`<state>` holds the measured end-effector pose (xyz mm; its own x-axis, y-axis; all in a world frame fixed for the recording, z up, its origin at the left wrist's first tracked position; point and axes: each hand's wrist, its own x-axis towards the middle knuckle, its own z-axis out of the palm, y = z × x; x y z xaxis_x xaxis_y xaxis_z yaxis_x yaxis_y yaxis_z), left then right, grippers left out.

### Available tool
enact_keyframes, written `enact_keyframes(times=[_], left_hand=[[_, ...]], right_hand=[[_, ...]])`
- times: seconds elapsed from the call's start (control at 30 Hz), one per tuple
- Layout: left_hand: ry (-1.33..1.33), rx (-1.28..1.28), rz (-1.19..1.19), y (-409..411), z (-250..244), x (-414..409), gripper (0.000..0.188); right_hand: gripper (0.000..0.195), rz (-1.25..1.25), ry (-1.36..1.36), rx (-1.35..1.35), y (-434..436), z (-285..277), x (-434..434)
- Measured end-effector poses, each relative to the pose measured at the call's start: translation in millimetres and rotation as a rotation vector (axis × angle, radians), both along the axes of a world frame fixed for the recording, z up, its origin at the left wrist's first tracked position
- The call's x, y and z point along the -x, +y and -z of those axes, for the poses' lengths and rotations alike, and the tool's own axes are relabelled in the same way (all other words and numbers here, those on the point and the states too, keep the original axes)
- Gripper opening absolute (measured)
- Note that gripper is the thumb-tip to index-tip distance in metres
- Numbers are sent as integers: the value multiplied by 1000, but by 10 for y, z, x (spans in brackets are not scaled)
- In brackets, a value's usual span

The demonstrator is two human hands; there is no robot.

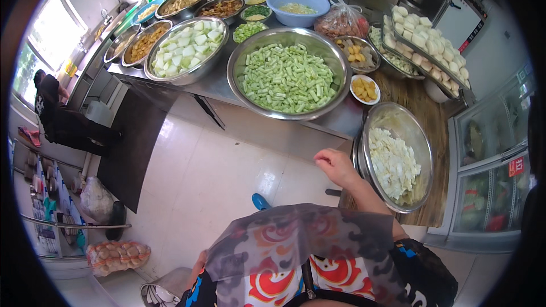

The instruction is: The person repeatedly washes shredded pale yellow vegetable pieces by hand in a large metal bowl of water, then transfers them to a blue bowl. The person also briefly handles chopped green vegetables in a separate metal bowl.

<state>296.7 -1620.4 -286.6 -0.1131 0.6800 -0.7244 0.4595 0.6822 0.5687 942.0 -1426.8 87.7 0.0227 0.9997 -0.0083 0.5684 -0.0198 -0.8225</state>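
My right hand point(337, 166) hangs over the floor just left of a steel bowl of chopped white cabbage-like vegetable point(392, 164). Its fingers are curled together, and nothing shows in them. Only a sliver of my left arm point(198, 266) appears beside the translucent apron point(298, 230); the left hand itself is hidden. Ahead, a large steel bowl point(239, 89) on the steel counter holds cut green beans point(290, 79). To its right sits a small white dish of yellow chunks point(365, 89). Left of the beans is a steel bowl of pale green-white vegetable chunks point(187, 49).
More bowls, a blue basin point(298, 6) and a bagged reddish food point(343, 19) crowd the counter. Stacked trays of white pieces point(426, 47) stand right, near a glass-door fridge point(490, 170). A person in black point(64, 111) stands far left. A potato-like sack point(119, 256) lies lower left.
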Motion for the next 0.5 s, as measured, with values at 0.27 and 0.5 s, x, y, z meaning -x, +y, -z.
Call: enact_keyframes(times=[0.27, 0.5], left_hand=[[-157, -123, -136, 1697, -1227, -327, 22], [6, -72, -140, 1323, -1341, 197, 26]], right_hand=[[13, 138, -25, -144, 1343, -283, 179], [18, 141, -247, -161, 2830, 117, 173]])
